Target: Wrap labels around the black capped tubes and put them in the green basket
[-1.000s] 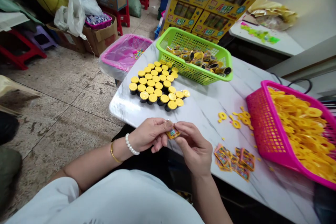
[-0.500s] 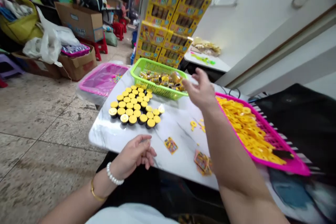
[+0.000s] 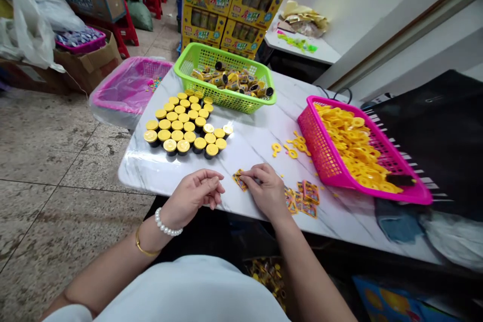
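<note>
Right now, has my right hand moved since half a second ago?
Yes. Judged against the green basket, your right hand has come away from the basket's right end, back toward you, to the small card.

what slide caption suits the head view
Right hand touches a flat printed yellow card near round yellow-topped black containers.

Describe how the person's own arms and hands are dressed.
The left hand is ungloved; its wrist carries a white, round-beaded bracelet and, farther up, a thin gold-coloured bangle. The right hand and wrist are bare. A whitish fabric sleeve ends near the left elbow.
</note>
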The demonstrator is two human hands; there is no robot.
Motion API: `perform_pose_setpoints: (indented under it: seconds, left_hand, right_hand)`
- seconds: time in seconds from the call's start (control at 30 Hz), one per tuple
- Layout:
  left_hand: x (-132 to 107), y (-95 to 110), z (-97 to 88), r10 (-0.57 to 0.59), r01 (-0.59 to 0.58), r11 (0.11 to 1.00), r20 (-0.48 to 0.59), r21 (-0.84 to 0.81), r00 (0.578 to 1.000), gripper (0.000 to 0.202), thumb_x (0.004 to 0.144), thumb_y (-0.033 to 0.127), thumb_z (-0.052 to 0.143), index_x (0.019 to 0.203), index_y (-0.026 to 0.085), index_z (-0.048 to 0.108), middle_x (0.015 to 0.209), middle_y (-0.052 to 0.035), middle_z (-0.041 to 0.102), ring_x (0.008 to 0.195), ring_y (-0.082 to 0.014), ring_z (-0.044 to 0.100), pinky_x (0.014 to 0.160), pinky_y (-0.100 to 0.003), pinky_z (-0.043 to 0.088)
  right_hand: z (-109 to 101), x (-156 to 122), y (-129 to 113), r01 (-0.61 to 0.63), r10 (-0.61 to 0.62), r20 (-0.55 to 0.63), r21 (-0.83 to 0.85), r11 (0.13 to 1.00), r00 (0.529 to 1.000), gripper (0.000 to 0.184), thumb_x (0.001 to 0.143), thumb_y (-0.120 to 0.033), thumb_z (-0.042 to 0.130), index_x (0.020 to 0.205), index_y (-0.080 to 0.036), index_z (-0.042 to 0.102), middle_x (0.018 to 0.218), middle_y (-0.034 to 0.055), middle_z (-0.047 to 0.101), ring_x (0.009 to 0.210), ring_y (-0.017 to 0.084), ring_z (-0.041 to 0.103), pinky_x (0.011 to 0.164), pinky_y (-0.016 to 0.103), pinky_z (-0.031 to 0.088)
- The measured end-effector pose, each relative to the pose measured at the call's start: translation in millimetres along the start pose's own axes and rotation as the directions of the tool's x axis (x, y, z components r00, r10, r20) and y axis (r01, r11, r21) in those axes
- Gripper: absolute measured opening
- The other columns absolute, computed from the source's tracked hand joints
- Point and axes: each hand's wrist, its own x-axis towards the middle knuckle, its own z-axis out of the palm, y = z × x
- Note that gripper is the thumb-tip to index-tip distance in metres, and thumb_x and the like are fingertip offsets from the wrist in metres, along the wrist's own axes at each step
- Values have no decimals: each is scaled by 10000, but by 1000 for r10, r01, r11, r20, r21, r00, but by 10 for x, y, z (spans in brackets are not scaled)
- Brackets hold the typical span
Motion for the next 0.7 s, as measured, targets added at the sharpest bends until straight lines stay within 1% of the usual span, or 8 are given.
perform_pose_setpoints:
  seconds: [0.1,0.2,0.33,0.4,0.47,0.57,0.63,0.7]
  left_hand:
    - [-15,-7,67,48,-45,998,-84,39,995,489,696,503,841,915,116,638,739,-18,662,557,-77,581,474,-181,427]
    - [-22,-38,117,113,-90,980,-124,179,986,478,698,506,832,914,117,657,708,-9,651,542,-73,544,475,-190,404]
    - [-13,-50,113,281,-236,922,-111,306,953,359,718,417,830,882,123,704,744,-22,682,639,-95,588,618,-222,469]
    - [-17,-30,81,340,-290,893,-94,344,936,292,742,395,808,784,123,710,775,-50,714,718,-132,639,722,-263,505]
    - [-30,-4,48,363,-303,872,-93,385,927,265,756,380,791,733,127,714,756,-57,720,723,-149,648,743,-283,513]
    - [-67,15,40,398,-315,846,-116,430,910,230,747,347,794,715,131,722,729,-47,703,694,-142,623,699,-267,502]
    - [-112,8,71,441,-337,838,-169,428,881,213,750,339,791,752,136,725,728,-37,690,670,-127,595,658,-247,484]
    - [-178,-5,117,486,-363,833,-239,417,841,221,768,358,777,769,147,713,691,-16,660,612,-106,543,596,-228,450]
  right_hand:
    - [-38,9,-92,38,-27,-115,90,995,993,96,846,-296,714,814,-249,791,892,36,636,837,189,645,782,359,550]
    - [-77,-41,-323,133,-98,-233,136,982,967,81,863,-275,718,894,-269,792,960,43,631,901,192,647,815,367,568]
    - [-54,-162,-695,209,-158,-204,258,943,966,110,856,-229,727,931,-286,783,921,33,625,828,166,654,755,334,588]
    - [-28,-210,-805,102,-32,-175,408,907,984,258,835,-245,747,1089,-287,740,956,24,632,797,149,667,753,329,600]
    - [-7,-236,-845,-108,151,-29,566,817,988,380,824,-318,758,1190,-254,681,938,19,654,710,132,672,690,312,604]
    - [27,-254,-841,-384,235,312,614,689,921,295,830,-458,730,884,-168,707,628,-13,627,488,103,570,481,237,506]
    - [65,-271,-845,-418,262,333,603,679,906,373,842,-503,708,694,-166,645,488,-37,543,425,88,488,425,215,427]
    - [115,-296,-869,-394,340,210,622,677,917,404,863,-528,678,681,-170,630,479,-44,527,404,82,459,402,210,389]
